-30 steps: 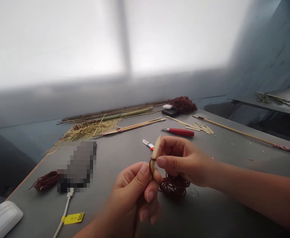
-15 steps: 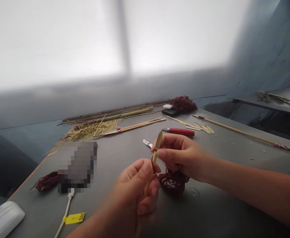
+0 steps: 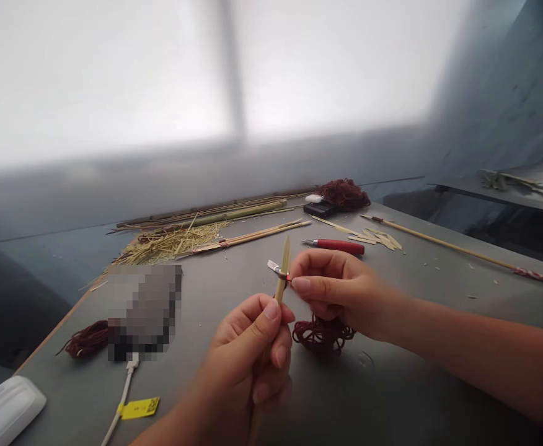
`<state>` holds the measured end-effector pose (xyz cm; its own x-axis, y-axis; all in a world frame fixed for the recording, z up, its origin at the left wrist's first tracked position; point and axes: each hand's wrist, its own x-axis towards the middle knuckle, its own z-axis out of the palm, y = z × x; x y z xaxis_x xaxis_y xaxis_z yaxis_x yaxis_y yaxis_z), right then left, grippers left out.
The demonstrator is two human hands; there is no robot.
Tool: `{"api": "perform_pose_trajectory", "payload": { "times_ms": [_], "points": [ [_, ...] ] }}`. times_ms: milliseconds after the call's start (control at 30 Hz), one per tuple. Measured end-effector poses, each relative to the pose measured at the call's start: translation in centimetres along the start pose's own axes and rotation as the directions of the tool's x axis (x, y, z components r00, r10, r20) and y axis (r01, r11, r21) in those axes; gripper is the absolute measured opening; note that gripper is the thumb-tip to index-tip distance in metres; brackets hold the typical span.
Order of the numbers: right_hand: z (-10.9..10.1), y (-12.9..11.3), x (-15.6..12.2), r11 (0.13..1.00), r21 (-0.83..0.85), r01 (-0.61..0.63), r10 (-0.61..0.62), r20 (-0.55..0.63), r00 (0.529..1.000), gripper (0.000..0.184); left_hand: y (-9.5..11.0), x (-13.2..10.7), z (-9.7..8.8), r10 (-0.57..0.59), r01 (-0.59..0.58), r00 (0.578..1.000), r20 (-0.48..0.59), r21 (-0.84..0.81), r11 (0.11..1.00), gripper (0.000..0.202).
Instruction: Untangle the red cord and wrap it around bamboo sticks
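Note:
My left hand (image 3: 253, 347) is closed around a thin wooden shaft whose pale, leaf-shaped pointed tip (image 3: 286, 254) stands up above the thumb. Dark red cord (image 3: 282, 279) wraps the shaft just below that point. Right beside the wrap, the thumb and forefinger of my right hand (image 3: 331, 288) pinch together on the cord; its end between the fingers is too small to follow. Beneath the right hand lies a loose bundle of dark red cord (image 3: 322, 337) on the grey table. A pale flat blade (image 3: 274, 266) shows behind the tip, partly hidden.
Beyond my right hand lie a red-handled craft knife (image 3: 339, 247), wood slivers (image 3: 383, 239) and a long tipped shaft (image 3: 443, 244). Shavings (image 3: 178, 238), sticks (image 3: 262, 230) and a cord heap (image 3: 346, 193) sit farther back. At left are a blurred device (image 3: 153, 310) and white cable (image 3: 125, 390).
The shaft has turned in my left hand and its tip has shifted left and stands more upright. My left hand has moved slightly left and down; my right hand stays nearly in place.

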<state>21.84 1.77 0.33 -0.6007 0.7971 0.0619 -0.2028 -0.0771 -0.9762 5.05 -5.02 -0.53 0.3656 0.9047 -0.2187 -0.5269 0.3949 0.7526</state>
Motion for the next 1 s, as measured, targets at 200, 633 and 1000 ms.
{"api": "perform_pose_trajectory", "payload": {
  "times_ms": [200, 633, 1000],
  "points": [
    [-0.1, 0.1, 0.0, 1.0, -0.013, 0.008, -0.008, -0.001, 1.0, 0.036, -0.1, 0.0, -0.2, -0.015, 0.015, 1.0, 0.025, -0.004, 1.0, 0.035],
    [0.0, -0.4, -0.4, 0.998, -0.017, -0.054, 0.055, 0.12, 0.991, 0.039, -0.4, 0.7, -1.3, -0.077, 0.071, 0.941, 0.331, 0.032, 0.997, 0.032],
    [0.2, 0.1, 0.0, 0.998, -0.063, 0.023, -0.02, 0.047, 0.999, 0.037, 0.1, 0.2, 0.2, 0.028, -0.014, 0.995, -0.096, 0.149, 0.989, 0.044]
  ]
}}
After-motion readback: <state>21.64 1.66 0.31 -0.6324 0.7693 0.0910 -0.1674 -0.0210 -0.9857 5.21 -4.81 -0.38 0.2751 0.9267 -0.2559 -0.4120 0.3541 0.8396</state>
